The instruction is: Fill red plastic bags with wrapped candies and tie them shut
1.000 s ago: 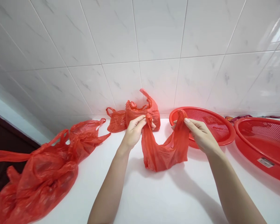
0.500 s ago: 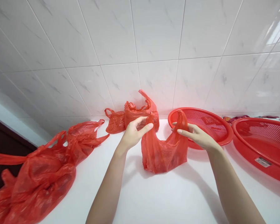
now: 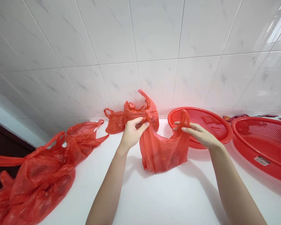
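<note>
A red plastic bag (image 3: 164,153) stands upright on the white table (image 3: 154,197), its two handles pulled up and apart. Its thin sides let some darker contents show faintly, but I cannot make out what they are. My left hand (image 3: 133,132) pinches the left handle between thumb and fingers. Around the right handle, my right hand (image 3: 200,134) is closed, thumb in front and fingers behind. Just beyond the left hand, a fuller red bag (image 3: 152,109) rests against the wall, with a smaller red bag (image 3: 115,122) beside it.
Several filled red bags (image 3: 42,181) lie along the table's left side. Behind my right hand is a red perforated basket (image 3: 210,122), and a larger red basket (image 3: 250,150) with a label stands at the right. Small dark-red items (image 3: 239,118) lie by the tiled wall (image 3: 159,78).
The two handles are drawn slightly farther apart, the left one leftward and the right one rightward. The bag's front top edge looks straighter. Both hands keep their hold.
</note>
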The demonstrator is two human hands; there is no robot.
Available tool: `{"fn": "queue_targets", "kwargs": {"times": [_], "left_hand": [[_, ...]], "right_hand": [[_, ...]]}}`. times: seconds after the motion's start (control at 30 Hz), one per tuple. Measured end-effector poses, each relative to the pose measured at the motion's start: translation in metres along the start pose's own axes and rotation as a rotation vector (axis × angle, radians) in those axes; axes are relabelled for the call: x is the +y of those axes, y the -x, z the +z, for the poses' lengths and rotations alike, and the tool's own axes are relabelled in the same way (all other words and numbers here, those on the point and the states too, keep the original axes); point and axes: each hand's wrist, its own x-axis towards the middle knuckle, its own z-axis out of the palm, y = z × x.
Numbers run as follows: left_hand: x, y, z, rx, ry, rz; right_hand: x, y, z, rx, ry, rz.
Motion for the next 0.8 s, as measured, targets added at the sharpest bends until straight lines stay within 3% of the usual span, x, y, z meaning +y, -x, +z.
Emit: {"fn": "queue_targets", "kwargs": {"times": [0.17, 0.37, 0.53, 0.8], "left_hand": [[0.000, 0.000, -0.001, 0.003, 0.008, 0.003], [0.001, -0.001, -0.003, -0.001, 0.029, 0.011], [0.001, -0.003, -0.005, 0.052, 0.092, 0.032], [0.002, -0.004, -0.013, 0.152, 0.206, 0.094]], "right_hand": [[0.002, 0.001, -0.008, -0.058, 0.001, -0.027], [0.010, -0.005, -0.007, -0.027, -0.065, -0.040], [0.009, -0.008, 0.001, 0.088, -0.201, -0.112], [-0.006, -0.006, 0.022, 0.096, -0.424, -0.207]]}}
